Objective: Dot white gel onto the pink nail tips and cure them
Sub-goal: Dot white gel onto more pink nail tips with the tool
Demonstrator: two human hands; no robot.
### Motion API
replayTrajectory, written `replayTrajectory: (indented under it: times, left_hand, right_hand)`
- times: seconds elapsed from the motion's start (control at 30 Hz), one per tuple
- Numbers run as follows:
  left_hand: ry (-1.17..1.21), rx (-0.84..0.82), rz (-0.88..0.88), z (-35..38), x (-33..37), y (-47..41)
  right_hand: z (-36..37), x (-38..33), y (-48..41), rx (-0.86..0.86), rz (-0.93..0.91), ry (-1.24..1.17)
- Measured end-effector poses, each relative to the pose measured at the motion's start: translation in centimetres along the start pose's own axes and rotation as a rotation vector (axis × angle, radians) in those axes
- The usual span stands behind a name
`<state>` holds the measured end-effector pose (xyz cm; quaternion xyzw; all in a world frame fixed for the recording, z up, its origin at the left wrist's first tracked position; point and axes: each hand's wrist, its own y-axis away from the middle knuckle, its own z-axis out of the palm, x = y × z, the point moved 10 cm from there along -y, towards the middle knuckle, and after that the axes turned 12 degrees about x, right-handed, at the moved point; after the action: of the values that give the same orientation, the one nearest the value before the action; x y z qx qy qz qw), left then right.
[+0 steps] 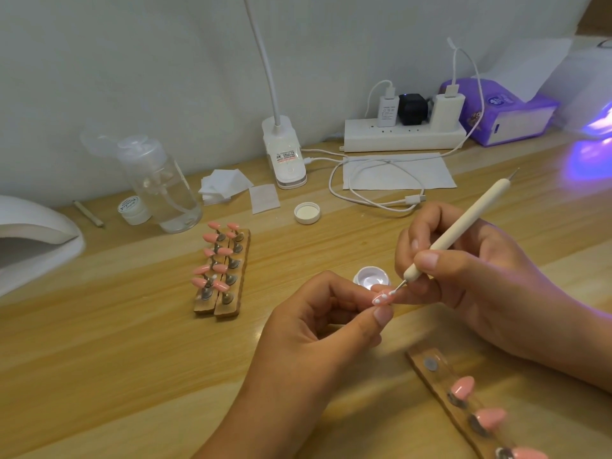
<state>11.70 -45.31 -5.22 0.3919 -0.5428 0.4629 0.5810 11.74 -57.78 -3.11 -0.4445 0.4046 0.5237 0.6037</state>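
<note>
My left hand (318, 326) and right hand (470, 276) meet over the near middle of the counter (132, 359), the left pinching a nail tip (381, 298), the right holding a dotting tool (463, 223) whose point meets it. The gel pot (371, 276) sits just behind the tip, its lid (307, 212) farther back. Two racks of tips (228, 279) stand side by side to the left; a third rack (440, 382) lies near right. Along the wall, left to right: a curing lamp (36, 233), jar (134, 210), bottle (165, 190), wipes (225, 187), desk-lamp base (284, 157), power strip (404, 137), tissue pack (510, 117).
</note>
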Motion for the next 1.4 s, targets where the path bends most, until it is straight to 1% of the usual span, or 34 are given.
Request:
replayTrajectory:
  times: [0.93, 1.23, 1.33, 1.4]
  left_hand:
    - [0.018, 0.001, -0.016, 0.13, -0.02, 0.19]
    - [0.005, 0.007, -0.016, 0.03, -0.05, 0.17]
    - [0.009, 0.005, -0.014, 0.03, 0.07, 0.18]
    - [0.022, 0.008, -0.013, 0.06, 0.18, 0.19]
  right_hand:
    - [0.07, -0.20, 0.20, -0.012, -0.012, 0.010]
    - [0.00, -0.17, 0.10, -0.006, -0.011, -0.041]
    - [-0.21, -0.29, -0.23, -0.010, -0.032, -0.073]
    - [-0.60, -0.70, -0.61, 0.017, -0.081, -0.050]
